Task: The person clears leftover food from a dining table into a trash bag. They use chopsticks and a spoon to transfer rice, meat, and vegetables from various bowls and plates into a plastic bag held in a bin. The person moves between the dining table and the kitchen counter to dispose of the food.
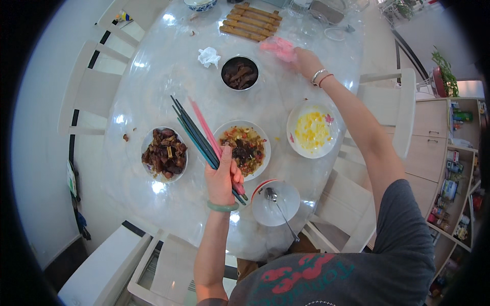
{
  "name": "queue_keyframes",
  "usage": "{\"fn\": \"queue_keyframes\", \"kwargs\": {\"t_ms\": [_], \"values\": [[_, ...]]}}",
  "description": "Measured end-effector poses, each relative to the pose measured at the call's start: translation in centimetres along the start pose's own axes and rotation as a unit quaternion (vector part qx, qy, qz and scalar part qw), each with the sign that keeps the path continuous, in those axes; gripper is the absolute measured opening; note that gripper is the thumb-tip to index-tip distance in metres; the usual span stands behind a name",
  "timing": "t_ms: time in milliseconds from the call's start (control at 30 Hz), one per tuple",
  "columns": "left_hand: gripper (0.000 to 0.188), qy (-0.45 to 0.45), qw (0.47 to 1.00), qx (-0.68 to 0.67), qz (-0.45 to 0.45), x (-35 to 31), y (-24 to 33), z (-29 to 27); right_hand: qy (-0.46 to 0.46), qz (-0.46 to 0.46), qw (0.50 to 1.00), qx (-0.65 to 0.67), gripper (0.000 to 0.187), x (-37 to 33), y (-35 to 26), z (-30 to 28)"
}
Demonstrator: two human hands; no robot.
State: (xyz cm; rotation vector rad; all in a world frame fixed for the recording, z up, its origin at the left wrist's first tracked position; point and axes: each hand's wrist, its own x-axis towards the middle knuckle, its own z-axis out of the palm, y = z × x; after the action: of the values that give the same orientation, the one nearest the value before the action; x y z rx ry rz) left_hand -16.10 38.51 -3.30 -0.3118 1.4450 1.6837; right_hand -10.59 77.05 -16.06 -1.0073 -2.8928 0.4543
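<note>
My left hand (220, 181) is closed round a bundle of chopsticks (195, 135), several dark green ones and some pink. They slant over the table, partly covering a plate of chopped mixed food (253, 133). Stretched far forward, my right hand (306, 63) grips a crumpled pink cloth-like piece (276, 47) on the tabletop. Whether it is cloth or thin plastic I cannot tell, and my fingertips are partly hidden. A slatted wooden trivet (251, 22) lies just beyond it. Below my left hand's chopstick ends sits a white bowl (286, 206) with a metal spoon (279, 205) leaning in it.
On the glossy table (178, 214) stand a plate of dark meat pieces (164, 153), a metal bowl of brown food (240, 73) and a white dish with yellow residue (313, 129). A crumpled tissue (208, 57) lies farther back. White chairs (388, 109) surround the table.
</note>
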Motion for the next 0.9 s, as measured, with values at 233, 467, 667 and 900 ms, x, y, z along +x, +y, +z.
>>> {"fn": "queue_keyframes", "kwargs": {"t_ms": [233,467,667,900], "values": [[0.018,0.035,0.999,0.001,0.034,-1.9,-0.7,-1.7,0.058,0.019,0.992,0.11,0.032,-4.4,-5.1,-8.1],[0.023,0.057,0.996,0.05,0.043,-5.3,-2.1,-4.5,0.093,-0.027,0.952,0.292,0.025,-13.7,-7.5,-13.8],[0.027,0.081,0.995,0.055,0.035,-8.1,-5.7,-6.4,0.059,0.131,0.841,0.522,0.012,-21.5,-10.7,-15.6],[0.031,0.112,0.988,0.086,0.067,-7.3,-9.7,-8.0,0.07,0.078,0.943,0.317,0.025,-27.9,-10.2,-6.3]]}}
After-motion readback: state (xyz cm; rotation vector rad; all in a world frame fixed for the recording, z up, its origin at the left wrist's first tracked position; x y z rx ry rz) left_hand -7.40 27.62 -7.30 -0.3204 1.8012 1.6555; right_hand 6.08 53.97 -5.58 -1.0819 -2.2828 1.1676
